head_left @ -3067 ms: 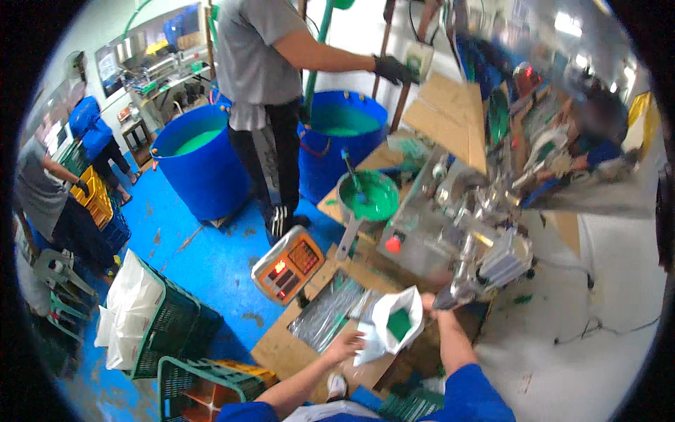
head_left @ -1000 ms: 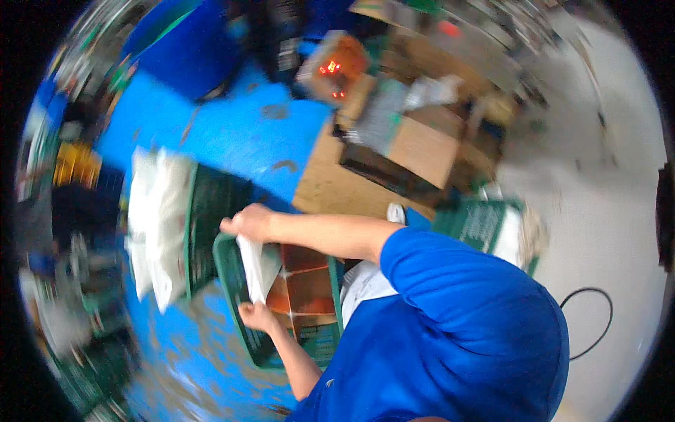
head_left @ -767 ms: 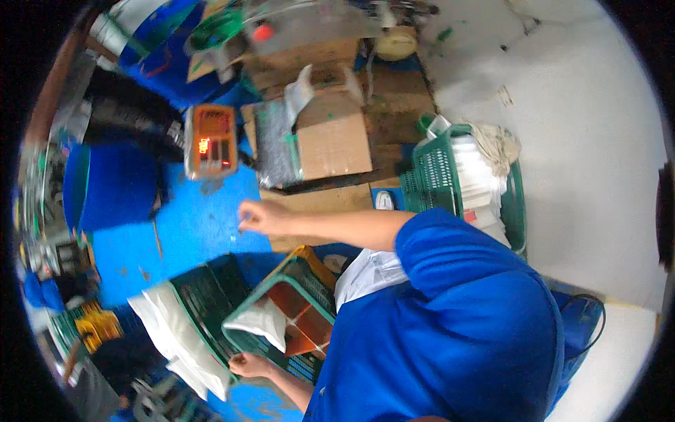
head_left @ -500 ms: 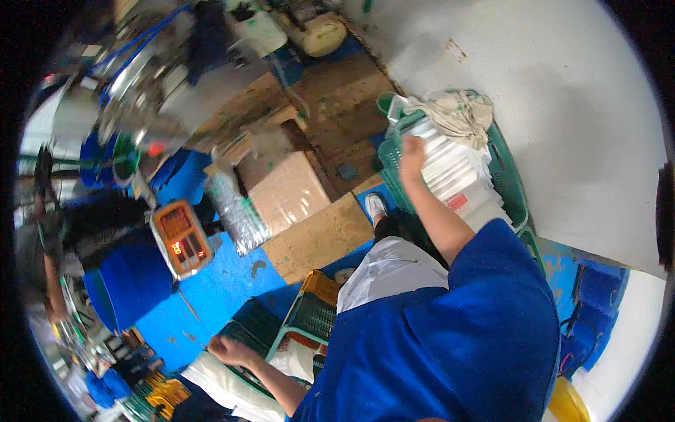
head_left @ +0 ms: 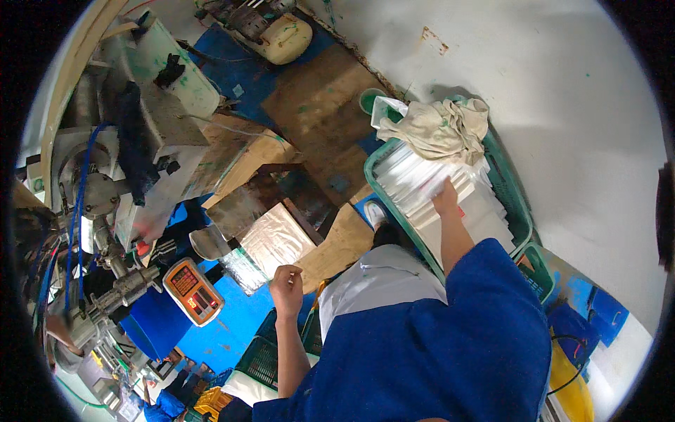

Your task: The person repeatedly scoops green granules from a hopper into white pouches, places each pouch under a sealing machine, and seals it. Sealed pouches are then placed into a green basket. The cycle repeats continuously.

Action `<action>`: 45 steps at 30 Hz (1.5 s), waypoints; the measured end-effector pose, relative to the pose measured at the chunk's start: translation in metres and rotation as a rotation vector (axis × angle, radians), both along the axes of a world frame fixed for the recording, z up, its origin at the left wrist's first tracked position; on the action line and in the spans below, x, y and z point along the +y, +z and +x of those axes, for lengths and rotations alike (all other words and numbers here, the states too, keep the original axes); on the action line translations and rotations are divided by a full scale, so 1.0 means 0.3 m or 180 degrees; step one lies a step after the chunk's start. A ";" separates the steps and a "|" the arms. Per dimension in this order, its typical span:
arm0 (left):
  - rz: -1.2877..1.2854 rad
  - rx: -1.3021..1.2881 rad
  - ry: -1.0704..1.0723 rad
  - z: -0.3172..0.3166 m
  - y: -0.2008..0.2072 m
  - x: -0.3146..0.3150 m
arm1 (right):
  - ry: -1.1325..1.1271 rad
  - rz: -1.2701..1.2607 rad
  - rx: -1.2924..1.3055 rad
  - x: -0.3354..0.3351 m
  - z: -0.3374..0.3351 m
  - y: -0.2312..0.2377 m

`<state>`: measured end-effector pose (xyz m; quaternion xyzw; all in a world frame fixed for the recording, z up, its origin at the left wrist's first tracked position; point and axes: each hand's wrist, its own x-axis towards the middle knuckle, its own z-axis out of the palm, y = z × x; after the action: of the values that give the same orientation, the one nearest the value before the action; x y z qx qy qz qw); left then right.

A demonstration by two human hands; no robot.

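Note:
A green plastic basket [head_left: 377,188] on the right holds a stack of flat white plastic bags [head_left: 460,231]. My right hand [head_left: 444,197] is down on these bags, its fingers drawn together at their edges; part of the grip is hidden. A crumpled beige cloth [head_left: 450,130] lies over the far end of the basket. Left of my body, my left hand [head_left: 286,290] is raised with curled fingers, and nothing shows in it. Beyond that hand lies a flat stack wrapped in clear film [head_left: 278,239], beside a piece of cardboard [head_left: 341,235].
An orange-faced scale [head_left: 193,292] stands at the left near a blue bin [head_left: 155,327]. Metal machinery [head_left: 98,197] fills the far left. Dark green crates [head_left: 260,359] sit by my left forearm. A white wall [head_left: 562,105] bounds the right. Someone in blue [head_left: 169,404] is at the lower left.
My right hand has moved from the basket's left side onto the bags. My left hand has risen from above the crates and moved right and farther out. The view has shifted.

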<state>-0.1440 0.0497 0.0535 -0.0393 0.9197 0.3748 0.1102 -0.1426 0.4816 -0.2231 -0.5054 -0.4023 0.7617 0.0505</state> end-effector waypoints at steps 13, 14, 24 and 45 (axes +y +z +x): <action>0.2789 -0.1520 0.1209 -0.112 -0.042 0.152 | 0.2471 -0.1849 0.0977 -0.470 -0.154 0.751; 0.3292 -0.1829 0.1933 -0.100 -0.051 0.151 | 0.2870 -0.1707 0.0917 -0.613 -0.188 0.763; 0.2908 -0.0394 0.3532 0.058 -0.035 -0.327 | 0.4272 0.1063 0.1062 -1.522 -0.123 0.853; -0.0370 0.0051 0.0920 -0.514 -0.106 -0.525 | 0.3829 0.3882 0.0097 -1.551 -0.703 0.649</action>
<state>-0.2982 -0.1078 0.0218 -0.1746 0.9254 0.3332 0.0453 -0.3537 0.0164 -0.0284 -0.0802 -0.9407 0.3162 -0.0937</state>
